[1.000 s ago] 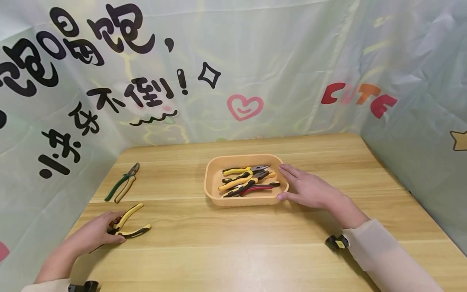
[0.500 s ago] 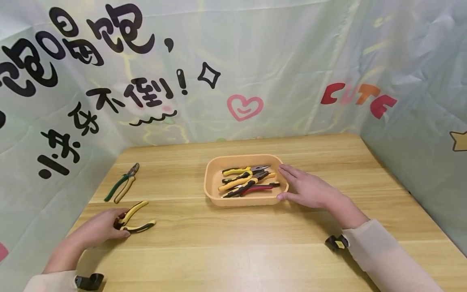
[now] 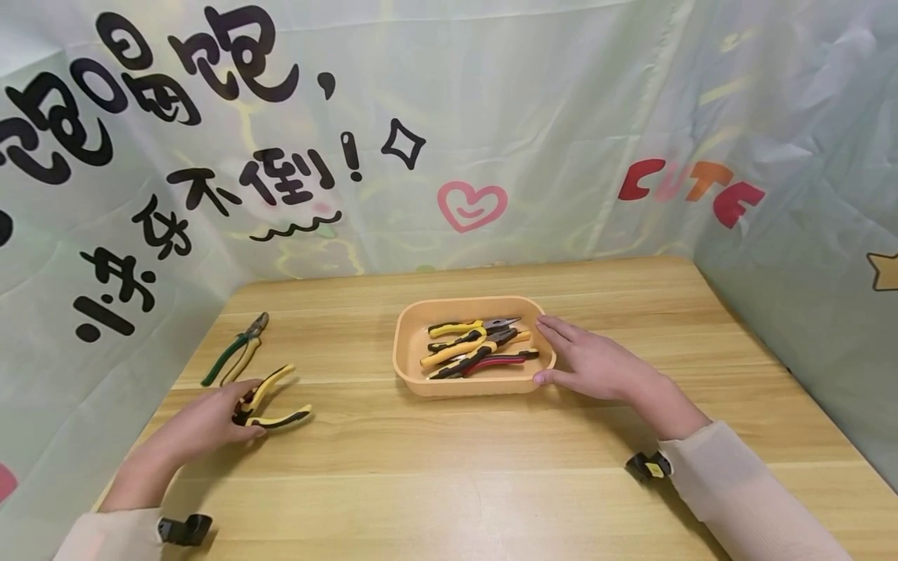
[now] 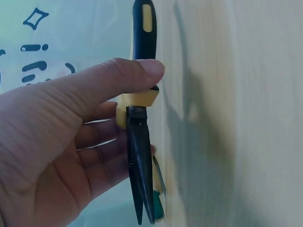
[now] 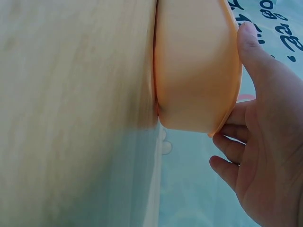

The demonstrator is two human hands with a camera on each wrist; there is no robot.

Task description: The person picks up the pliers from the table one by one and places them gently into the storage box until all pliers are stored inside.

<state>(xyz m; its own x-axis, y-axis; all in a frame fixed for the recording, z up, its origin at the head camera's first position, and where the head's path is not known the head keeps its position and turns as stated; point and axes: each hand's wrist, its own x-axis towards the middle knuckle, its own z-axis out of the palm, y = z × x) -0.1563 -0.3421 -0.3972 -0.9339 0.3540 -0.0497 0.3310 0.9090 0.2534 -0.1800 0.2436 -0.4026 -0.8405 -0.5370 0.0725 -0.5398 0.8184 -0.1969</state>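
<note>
In the head view my left hand (image 3: 216, 421) pinches needle-nose pliers (image 4: 140, 156) near the pivot between thumb and fingers. Their yellow-and-black handles spread apart toward the right; the left wrist view shows the long dark jaws, and their shadow falls apart from them on the table. Just beyond that hand lie pliers with one green and one tan handle (image 3: 226, 363). My right hand (image 3: 603, 362) holds the right end of an orange plastic box (image 3: 403, 366), thumb at the near corner and fingers at the far one. Several pliers (image 3: 480, 347) lie piled inside the box.
The wooden table (image 3: 449, 483) bears the box near its middle, toward the back. A printed cloth (image 3: 547, 140) hangs behind and along both sides of the table. A small black device (image 3: 185, 530) sits at the left cuff, another (image 3: 647, 467) at the right.
My left hand has moved right and away from me, carrying the needle-nose pliers toward the green-and-tan pliers. The right hand and the box stay in place.
</note>
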